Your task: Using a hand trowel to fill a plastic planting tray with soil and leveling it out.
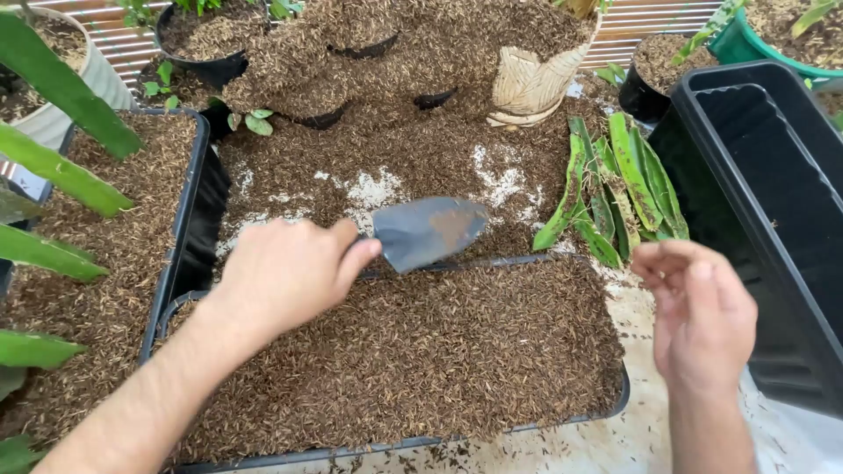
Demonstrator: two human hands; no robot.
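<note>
Above the tray (562, 420), left hand (285, 272) grips trowel (428, 230).

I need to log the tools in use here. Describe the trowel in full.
The trowel is a small hand tool with a grey, dull metal blade, broad and tapering to a rounded tip, with a brownish rusty patch near its middle. Its handle is hidden inside the left hand, which grips it. The blade points right, held roughly level just above the brown potting mix at the far rim of the black tray. The blade carries no mix.

grey metal trowel (428, 230), blade level, above brown-filled tray (615, 405)
</note>
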